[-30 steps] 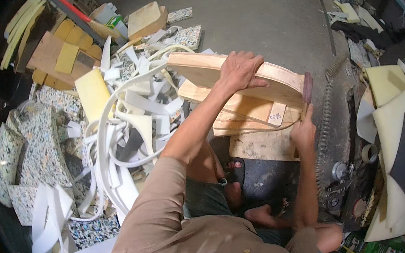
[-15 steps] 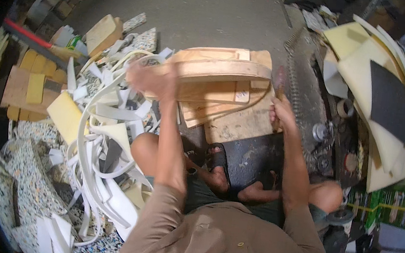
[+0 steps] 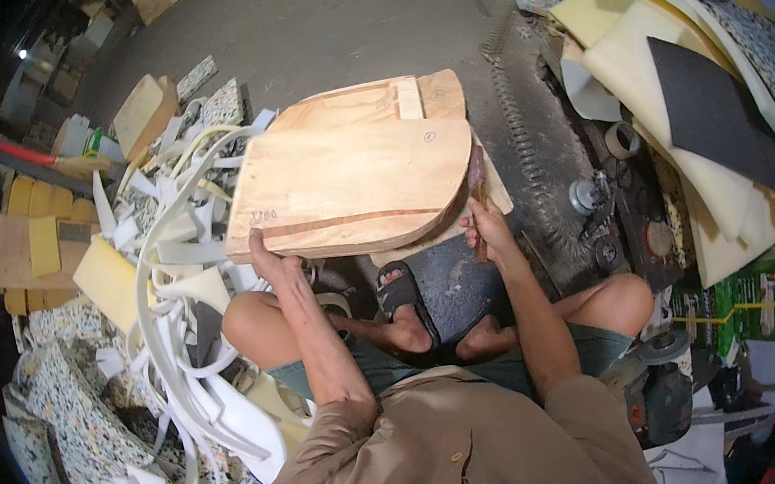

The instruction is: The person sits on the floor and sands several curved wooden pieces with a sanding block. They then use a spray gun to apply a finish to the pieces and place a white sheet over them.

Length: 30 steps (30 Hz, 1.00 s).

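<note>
**Holding a broad panel by one corner, we had a slip to fear**

From the left, we saw pale foam scraps [image 3: 196,287] heaped close by, with loose loops near the panel's far-left edge; a loop could have snagged a corner if the panel swung that way. Then came the left hand [image 3: 275,263], clamped on the near-left corner of the wooden panel [image 3: 347,175], thumb uppermost. We couldn't see its fingers: they were hidden underneath. A weak pinch there, we reckoned, could have let the heavy-looking board tip toward the sandalled foot [image 3: 405,294] just below its near edge!

The panel lay across the middle, over other wooden pieces [image 3: 444,96] that showed past its far edge. It covered most of them, so we couldn't tell how much it rested on them; an uneven stack might have made it rock.

On to the right: the right hand [image 3: 489,232] was closed round a brown-handled tool [image 3: 478,178] beside the rounded end. Its kind was hard to make out, as was whether it touched the wood. A careless turn, we judged, could have scuffed that edge.
</note>
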Motion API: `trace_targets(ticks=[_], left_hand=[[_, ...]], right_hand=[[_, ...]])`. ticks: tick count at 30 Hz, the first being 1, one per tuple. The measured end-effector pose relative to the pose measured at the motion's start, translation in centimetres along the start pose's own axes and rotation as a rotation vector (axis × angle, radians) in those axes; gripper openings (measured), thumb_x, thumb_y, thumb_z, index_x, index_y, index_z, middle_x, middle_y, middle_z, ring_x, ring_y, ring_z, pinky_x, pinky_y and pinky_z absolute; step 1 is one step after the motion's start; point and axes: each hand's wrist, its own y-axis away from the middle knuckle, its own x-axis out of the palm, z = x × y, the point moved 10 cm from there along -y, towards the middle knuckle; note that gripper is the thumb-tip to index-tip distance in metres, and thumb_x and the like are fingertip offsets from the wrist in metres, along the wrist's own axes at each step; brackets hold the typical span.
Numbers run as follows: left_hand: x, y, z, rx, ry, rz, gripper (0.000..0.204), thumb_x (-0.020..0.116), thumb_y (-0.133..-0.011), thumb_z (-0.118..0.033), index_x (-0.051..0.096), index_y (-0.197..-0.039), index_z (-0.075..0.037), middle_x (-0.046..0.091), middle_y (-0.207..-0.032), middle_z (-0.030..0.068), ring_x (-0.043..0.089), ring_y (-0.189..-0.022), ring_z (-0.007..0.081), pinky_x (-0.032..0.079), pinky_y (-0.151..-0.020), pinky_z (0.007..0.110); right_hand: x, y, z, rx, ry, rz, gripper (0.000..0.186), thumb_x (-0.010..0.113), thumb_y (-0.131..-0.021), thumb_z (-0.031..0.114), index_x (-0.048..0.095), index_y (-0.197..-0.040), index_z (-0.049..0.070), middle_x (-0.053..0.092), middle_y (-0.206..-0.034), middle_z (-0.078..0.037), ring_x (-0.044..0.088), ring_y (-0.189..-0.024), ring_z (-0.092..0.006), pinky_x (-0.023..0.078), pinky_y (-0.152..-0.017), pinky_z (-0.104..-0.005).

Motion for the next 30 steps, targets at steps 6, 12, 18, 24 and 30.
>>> trace_targets(ticks=[6,12,18,24,30], left_hand=[[11.7,3.7,-5.7,0.299,-0.048,0.312,0.052,0.066,-0.089,-0.005,0.045,-0.135,0.006,0.058,-0.125,0.0186,0.062,-0.108,0.0272,0.055,-0.091,0.043],[20.0,9.5,-7.4,0.465,-0.223,0.501,0.056,0.072,-0.085,-0.009,0.046,-0.133,0.003,0.057,-0.125,0.0156,0.058,-0.111,0.0233,0.047,-0.096,0.036],[23.8,15.0,-5.8,0.544,-0.425,0.702,0.055,0.076,-0.082,-0.010,0.049,-0.128,0.003,0.060,-0.119,0.0143,0.060,-0.105,0.0212,0.048,-0.093,0.035],[26.1,18.1,-5.3,0.595,-0.536,0.766,0.063,0.082,-0.076,-0.014,0.050,-0.127,0.004,0.062,-0.113,0.0139,0.060,-0.103,0.0218,0.048,-0.092,0.034],[27.6,19.4,-5.0,0.590,-0.551,0.804,0.054,0.084,-0.071,-0.014,0.055,-0.114,0.001,0.065,-0.100,0.0086,0.062,-0.091,0.0180,0.050,-0.083,0.032]], right_hand=[[0.3,0.0,-3.6,0.137,-0.214,0.060,0.030,0.053,-0.102,0.037,0.041,-0.120,0.015,0.059,-0.085,-0.009,0.046,-0.048,-0.0083,0.041,-0.038,-0.0244],[-0.7,3.0,0.1,-0.004,0.067,-0.059,0.038,0.051,-0.103,0.035,0.042,-0.135,0.017,0.060,-0.078,-0.007,0.045,-0.045,-0.0095,0.040,-0.038,-0.0274],[0.5,12.4,18.3,-0.937,0.801,-0.334,0.057,0.059,-0.097,0.021,0.039,-0.149,0.009,0.067,-0.106,-0.017,0.067,-0.080,-0.0284,0.054,-0.071,-0.0376],[7.6,26.0,29.7,-1.305,1.071,-0.218,0.062,0.065,-0.089,0.012,0.042,-0.147,0.007,0.062,-0.120,-0.025,0.063,-0.107,-0.0416,0.050,-0.091,-0.0414],[17.0,31.1,29.9,-1.092,1.656,0.188,0.061,0.063,-0.090,0.014,0.044,-0.147,0.012,0.062,-0.101,-0.019,0.065,-0.086,-0.0318,0.051,-0.075,-0.0401]])
